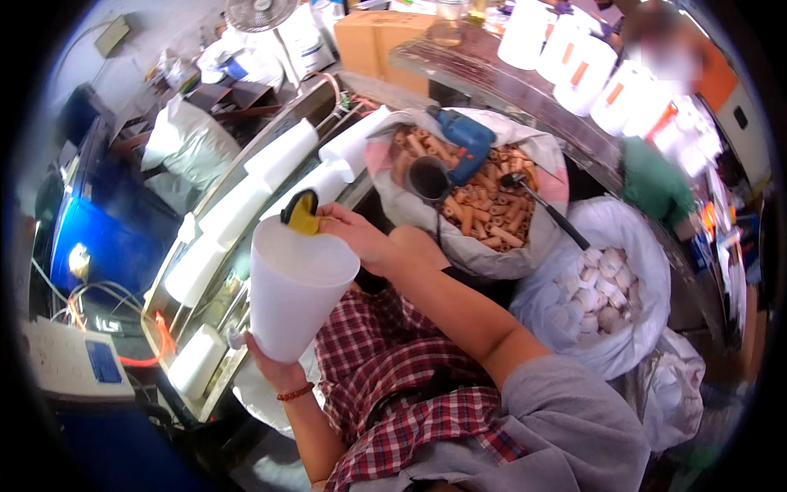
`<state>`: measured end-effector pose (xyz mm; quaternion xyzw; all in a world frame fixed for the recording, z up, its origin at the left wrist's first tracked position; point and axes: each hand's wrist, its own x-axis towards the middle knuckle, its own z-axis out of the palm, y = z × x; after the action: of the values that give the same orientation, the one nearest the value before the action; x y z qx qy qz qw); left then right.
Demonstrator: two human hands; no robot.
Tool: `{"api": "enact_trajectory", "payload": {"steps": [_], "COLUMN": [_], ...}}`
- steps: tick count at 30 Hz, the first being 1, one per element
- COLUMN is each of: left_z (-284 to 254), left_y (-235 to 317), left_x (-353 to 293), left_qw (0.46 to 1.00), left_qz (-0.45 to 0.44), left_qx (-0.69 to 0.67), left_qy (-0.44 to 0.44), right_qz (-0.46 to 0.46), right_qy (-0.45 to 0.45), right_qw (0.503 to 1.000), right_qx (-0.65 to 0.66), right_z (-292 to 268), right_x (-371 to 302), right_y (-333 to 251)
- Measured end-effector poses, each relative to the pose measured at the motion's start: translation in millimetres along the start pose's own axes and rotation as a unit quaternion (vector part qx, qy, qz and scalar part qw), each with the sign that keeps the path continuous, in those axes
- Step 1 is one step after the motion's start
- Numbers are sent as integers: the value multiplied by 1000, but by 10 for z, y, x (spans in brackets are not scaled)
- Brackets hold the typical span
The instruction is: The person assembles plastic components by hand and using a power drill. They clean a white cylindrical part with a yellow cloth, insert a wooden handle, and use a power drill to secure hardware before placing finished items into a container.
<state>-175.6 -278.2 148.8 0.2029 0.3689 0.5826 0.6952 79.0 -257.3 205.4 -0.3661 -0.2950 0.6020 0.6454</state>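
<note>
A white, slightly tapered hollow cylinder (pixel 297 299) is tilted in front of me with its wide open end up. Its lower end rests in my left hand (pixel 277 367), whose fingers go behind it. At the rim my right hand (pixel 354 236) is closed on a small yellow tool with a black edge (pixel 305 215); its kind does not show. Beyond the cylinder, several similar white cylinders (pixel 242 209) lie in rows on a metal-railed frame (pixel 164 321). One shorter white cylinder (pixel 198 361) lies on the frame's near end.
Ahead right, a sack (pixel 385 172) of orange-brown tubes bears a blue power drill (pixel 466 139). Nearby, a white plastic bag (pixel 648 246) holds whitish rounded pieces. White cylinders stand on a dark bench (pixel 459 53), where another person works. A cardboard box (pixel 377 45) and fan (pixel 261 12) are behind.
</note>
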Motion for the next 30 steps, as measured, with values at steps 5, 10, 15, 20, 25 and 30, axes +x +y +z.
{"api": "enact_trajectory", "payload": {"steps": [5, 10, 15, 20, 25, 30], "left_z": [97, -210, -49, 64, 193, 120], "left_y": [52, 192, 80, 103, 132, -40], "left_x": [-113, -229, -441, -357, -261, -186], "left_qw": [996, 985, 959, 865, 766, 822], "left_qz": [31, -34, -64, 12, 137, 166], "left_qx": [86, 163, 274, 497, 621, 523], "left_qy": [-19, -52, -24, -71, -91, -151], "right_qz": [-17, -167, -63, 34, 184, 116], "right_qy": [75, 157, 134, 272, 258, 202], "right_qw": [937, 861, 619, 637, 471, 436], "right_qx": [-342, -453, -771, -720, -823, -869], "right_z": [-566, -1534, -2308, -2369, -2961, -3133], "right_x": [-667, -1444, -1967, -1348, -560, -521], "right_y": [-189, -621, -1054, -1216, -875, -755]}}
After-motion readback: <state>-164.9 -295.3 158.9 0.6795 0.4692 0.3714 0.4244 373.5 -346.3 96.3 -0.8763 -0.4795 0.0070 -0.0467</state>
